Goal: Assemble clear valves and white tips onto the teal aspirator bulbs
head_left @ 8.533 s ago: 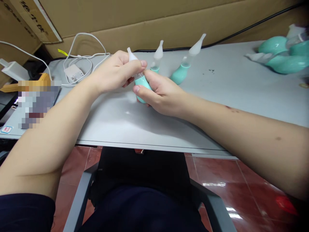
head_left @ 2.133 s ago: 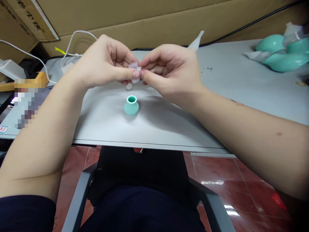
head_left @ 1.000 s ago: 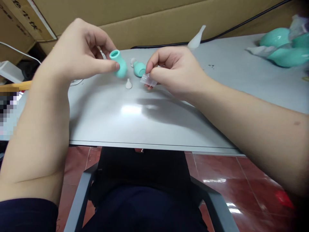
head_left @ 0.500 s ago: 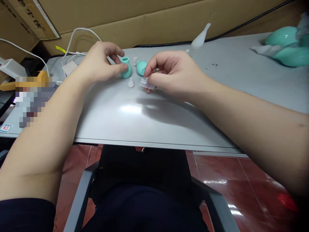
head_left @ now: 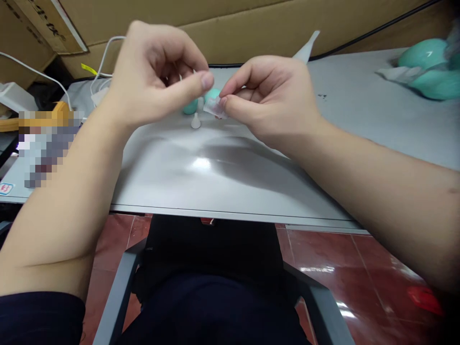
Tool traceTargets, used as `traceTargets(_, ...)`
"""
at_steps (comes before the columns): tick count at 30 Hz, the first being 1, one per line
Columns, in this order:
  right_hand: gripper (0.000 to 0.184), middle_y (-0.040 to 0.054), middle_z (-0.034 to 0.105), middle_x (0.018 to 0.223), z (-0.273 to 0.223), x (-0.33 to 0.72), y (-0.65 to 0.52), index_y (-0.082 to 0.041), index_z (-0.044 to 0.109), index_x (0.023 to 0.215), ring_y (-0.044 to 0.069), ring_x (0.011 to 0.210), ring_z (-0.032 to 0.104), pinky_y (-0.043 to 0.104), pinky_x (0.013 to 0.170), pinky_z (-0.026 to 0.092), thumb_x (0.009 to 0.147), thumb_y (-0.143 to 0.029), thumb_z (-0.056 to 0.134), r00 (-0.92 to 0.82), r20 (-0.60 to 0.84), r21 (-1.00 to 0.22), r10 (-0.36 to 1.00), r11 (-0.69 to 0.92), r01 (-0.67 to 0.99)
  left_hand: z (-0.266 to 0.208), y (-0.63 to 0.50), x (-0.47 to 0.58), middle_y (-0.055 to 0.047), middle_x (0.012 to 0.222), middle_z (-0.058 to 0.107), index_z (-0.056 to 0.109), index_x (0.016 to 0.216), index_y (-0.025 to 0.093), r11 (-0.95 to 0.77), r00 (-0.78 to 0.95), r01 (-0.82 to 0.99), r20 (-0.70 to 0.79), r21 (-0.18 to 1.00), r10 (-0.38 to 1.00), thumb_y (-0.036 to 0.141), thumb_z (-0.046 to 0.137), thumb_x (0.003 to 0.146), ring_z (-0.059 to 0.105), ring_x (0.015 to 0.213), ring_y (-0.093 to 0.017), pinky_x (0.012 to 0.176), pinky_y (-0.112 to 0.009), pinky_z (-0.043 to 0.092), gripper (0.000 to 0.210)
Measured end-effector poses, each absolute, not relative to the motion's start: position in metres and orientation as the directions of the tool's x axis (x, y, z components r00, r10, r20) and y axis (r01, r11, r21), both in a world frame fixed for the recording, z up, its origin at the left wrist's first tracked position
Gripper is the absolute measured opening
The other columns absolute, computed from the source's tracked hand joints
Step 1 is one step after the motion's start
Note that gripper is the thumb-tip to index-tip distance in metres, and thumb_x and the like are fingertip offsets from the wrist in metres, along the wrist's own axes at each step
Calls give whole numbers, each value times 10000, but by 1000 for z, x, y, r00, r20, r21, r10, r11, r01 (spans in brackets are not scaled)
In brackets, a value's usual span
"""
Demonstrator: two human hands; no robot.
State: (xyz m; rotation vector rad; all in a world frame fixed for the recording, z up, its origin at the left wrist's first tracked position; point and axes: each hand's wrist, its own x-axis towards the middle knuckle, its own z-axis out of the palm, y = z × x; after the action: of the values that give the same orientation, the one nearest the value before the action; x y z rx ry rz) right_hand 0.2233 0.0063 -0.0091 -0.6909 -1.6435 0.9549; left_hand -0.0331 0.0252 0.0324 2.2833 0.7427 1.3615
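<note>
My right hand (head_left: 271, 98) pinches a small clear plastic bag (head_left: 213, 107) between thumb and fingertips, above the table. My left hand (head_left: 161, 76) is raised to the left of it, fingers loosely curled and thumb stretched out, with nothing visible in it. Behind the left thumb, a teal bottle-shaped piece (head_left: 190, 107) stands on the table, its upper part hidden. A second teal piece (head_left: 212, 94) lies beside it, partly covered by the bag and my right fingers. Just in front of the standing piece is a small white cone-shaped piece (head_left: 196, 121).
A white tapered piece (head_left: 308, 50) stands at the back behind my right hand. Teal rounded items with clear wrapping (head_left: 427, 72) lie at the far right of the grey table (head_left: 161, 191). White cables (head_left: 104, 57) and a yellow object (head_left: 63, 112) are at left, cardboard behind.
My left hand has let go of the standing teal piece and moved up and right, towards my right hand. My right hand has risen slightly with the plastic bag.
</note>
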Motion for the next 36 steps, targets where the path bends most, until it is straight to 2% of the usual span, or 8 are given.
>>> traceTargets(3, 335, -29, 845, 905, -11, 224, 8, -357, 843, 810, 197, 815, 751, 388, 773, 677, 921, -292, 1152, -255, 554, -826, 793, 561, -51, 34, 10, -26, -30, 821, 891, 995, 967, 244, -606, 494, 239, 443, 758, 748, 323, 1164, 890, 754, 673, -145, 610, -320, 517, 201)
traceTargets(6, 324, -16, 878, 963, -13, 224, 11, -339, 822, 824, 201, 874, 797, 390, 877, 730, 971, -195, 1072, -243, 585, -801, 773, 598, -29, 30, 9, -21, -10, 822, 908, 1009, 1008, 277, -485, 498, 273, 309, 831, 810, 182, 1088, 941, 827, 672, -194, 631, -341, 622, 141)
traceTargets(11, 284, 12, 898, 1044, -15, 227, 14, -320, 822, 911, 228, 1003, 838, 365, 956, 735, 1017, -240, 1074, -259, 583, -765, 770, 628, 144, 26, 15, -17, -16, 858, 921, 971, 954, 233, -458, 441, 242, 323, 856, 837, 267, 1164, 874, 851, 696, -202, 673, -339, 682, 212)
traceTargets(17, 256, 36, 942, 1089, -12, 226, 11, -311, 902, 904, 261, 1019, 858, 408, 1010, 744, 1014, -353, 1129, -283, 560, -815, 779, 580, -15, 28, 4, -12, -29, 981, 961, 975, 977, 229, -408, 410, 227, 293, 885, 864, 404, 1133, 992, 839, 762, -176, 775, -332, 717, 236)
traceTargets(22, 277, 20, 934, 1004, -6, 222, 4, -314, 913, 878, 237, 967, 830, 396, 952, 718, 1002, -134, 1084, -184, 498, -867, 848, 489, -93, 24, 1, -1, -5, 894, 890, 971, 899, 257, -287, 378, 189, 200, 939, 904, 266, 1105, 997, 846, 815, -157, 788, -265, 727, 167)
traceTargets(26, 326, 16, 956, 1018, -3, 220, 4, -292, 935, 900, 214, 966, 845, 368, 963, 727, 1018, 12, 915, -182, 459, -888, 870, 458, -49, 24, 2, 0, -1, 864, 871, 963, 914, 254, -292, 382, 274, 176, 916, 907, 164, 953, 1115, 859, 805, -153, 795, -252, 722, 220)
traceTargets(29, 377, 1, 975, 1051, -5, 219, 6, -302, 977, 950, 211, 995, 871, 364, 998, 729, 1021, 47, 852, -202, 458, -889, 866, 454, -69, 25, 2, -1, 4, 851, 864, 965, 949, 251, -298, 398, 270, 175, 915, 900, 179, 986, 1096, 852, 770, -148, 766, -235, 711, 164)
traceTargets(36, 345, 24, 892, 896, -11, 219, 10, -282, 876, 769, 208, 838, 780, 412, 931, 715, 1003, -154, 1096, -205, 463, -886, 862, 449, -113, 28, -4, 4, -3, 800, 830, 888, 852, 232, -241, 380, 260, 131, 935, 916, 291, 1051, 1082, 820, 717, -146, 732, -238, 706, 288)
